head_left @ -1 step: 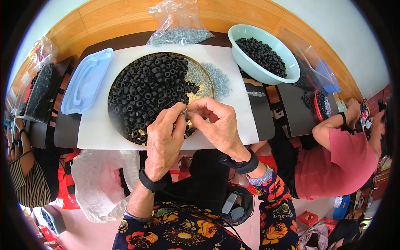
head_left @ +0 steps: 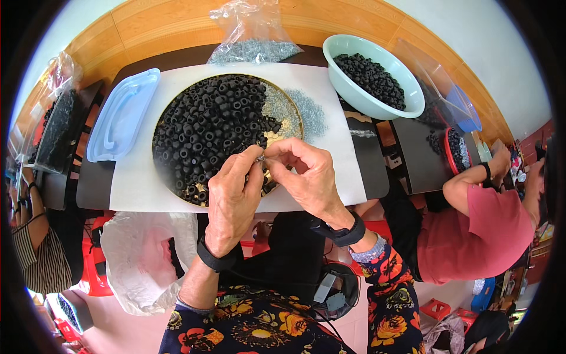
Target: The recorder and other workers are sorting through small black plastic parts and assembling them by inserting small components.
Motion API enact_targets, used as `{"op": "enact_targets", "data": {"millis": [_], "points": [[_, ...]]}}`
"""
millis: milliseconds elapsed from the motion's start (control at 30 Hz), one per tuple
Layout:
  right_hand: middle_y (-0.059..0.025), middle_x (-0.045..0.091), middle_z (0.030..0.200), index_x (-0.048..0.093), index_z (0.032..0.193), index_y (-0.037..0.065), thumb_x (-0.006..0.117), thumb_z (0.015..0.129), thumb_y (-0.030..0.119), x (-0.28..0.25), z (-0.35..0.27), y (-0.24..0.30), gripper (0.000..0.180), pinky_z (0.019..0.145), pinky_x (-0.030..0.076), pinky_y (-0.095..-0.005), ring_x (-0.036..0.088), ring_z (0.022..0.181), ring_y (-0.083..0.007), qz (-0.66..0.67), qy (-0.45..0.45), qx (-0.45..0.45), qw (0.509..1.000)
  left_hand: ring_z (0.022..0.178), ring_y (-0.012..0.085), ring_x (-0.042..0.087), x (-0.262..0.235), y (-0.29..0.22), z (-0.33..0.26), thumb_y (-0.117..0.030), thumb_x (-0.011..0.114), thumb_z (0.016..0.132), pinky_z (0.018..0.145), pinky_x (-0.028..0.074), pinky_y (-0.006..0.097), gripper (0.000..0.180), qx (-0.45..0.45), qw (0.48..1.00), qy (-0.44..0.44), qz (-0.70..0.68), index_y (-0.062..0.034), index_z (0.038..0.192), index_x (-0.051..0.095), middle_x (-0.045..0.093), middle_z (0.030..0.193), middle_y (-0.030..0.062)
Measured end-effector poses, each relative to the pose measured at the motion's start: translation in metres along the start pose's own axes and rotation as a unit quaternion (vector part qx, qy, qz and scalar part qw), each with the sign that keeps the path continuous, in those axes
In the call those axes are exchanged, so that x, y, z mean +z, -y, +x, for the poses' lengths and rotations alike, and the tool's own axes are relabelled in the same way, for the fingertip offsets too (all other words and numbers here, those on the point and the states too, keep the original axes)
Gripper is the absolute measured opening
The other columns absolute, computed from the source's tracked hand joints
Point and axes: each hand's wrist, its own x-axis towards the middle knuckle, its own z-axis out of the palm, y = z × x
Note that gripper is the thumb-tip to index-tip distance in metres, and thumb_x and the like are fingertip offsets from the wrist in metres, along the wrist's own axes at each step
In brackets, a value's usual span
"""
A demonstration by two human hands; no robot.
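Observation:
Over the near right edge of a round gold-rimmed tray (head_left: 303, 127), my two hands meet fingertip to fingertip. My left hand (head_left: 227, 200) pinches a tiny dark, shiny part (head_left: 260, 157) between thumb and forefinger. Closed in a pinch against it is my right hand (head_left: 309, 177); its fingers hide whatever they may hold. A heap of small black ring-shaped pieces (head_left: 206, 121) covers most of the tray. At the tray's right side lie tiny clear bits (head_left: 277, 103), and more clear bits (head_left: 308, 112) are spread on the white sheet (head_left: 132, 183) beneath.
A pale green basin (head_left: 336, 71) of black pieces stands back right. Behind the tray sits a clear bag (head_left: 253, 50) of clear bits; a blue lid (head_left: 121, 118) lies left. Below the table hangs a white plastic bag (head_left: 135, 253). Co-workers sit right (head_left: 471, 236) and left (head_left: 44, 259).

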Motion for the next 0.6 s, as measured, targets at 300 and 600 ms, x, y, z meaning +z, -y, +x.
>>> {"op": "enact_targets", "data": {"millis": [300,600], "points": [[-0.0032,0.066,0.081,0.065,0.097,-0.003,0.062,0.084,-0.001,-0.007,0.010,0.004,0.014,0.062,0.049,-0.0201,0.059,0.069,-0.0054,0.030,0.012,0.026,0.999,0.068,0.0273,0.066,0.002,-0.003,0.009,0.002,0.059,0.084,0.059,0.050,0.033,0.018,-0.028,0.999,0.007,-0.014,0.0007,0.103,0.061,0.065,0.085,0.0183],[-0.0045,0.068,0.080,0.066,0.093,-0.002,0.063,0.082,-0.002,-0.009,0.014,-0.005,0.011,0.059,0.049,-0.0209,0.061,0.067,-0.0069,-0.001,0.024,-0.041,0.999,0.067,0.0214,0.064,-0.004,-0.011,0.013,-0.006,0.054,0.091,0.059,0.049,0.032,0.013,-0.101,0.992,0.062,-0.032,0.0015,0.099,0.062,0.065,0.078,0.0145]]}}
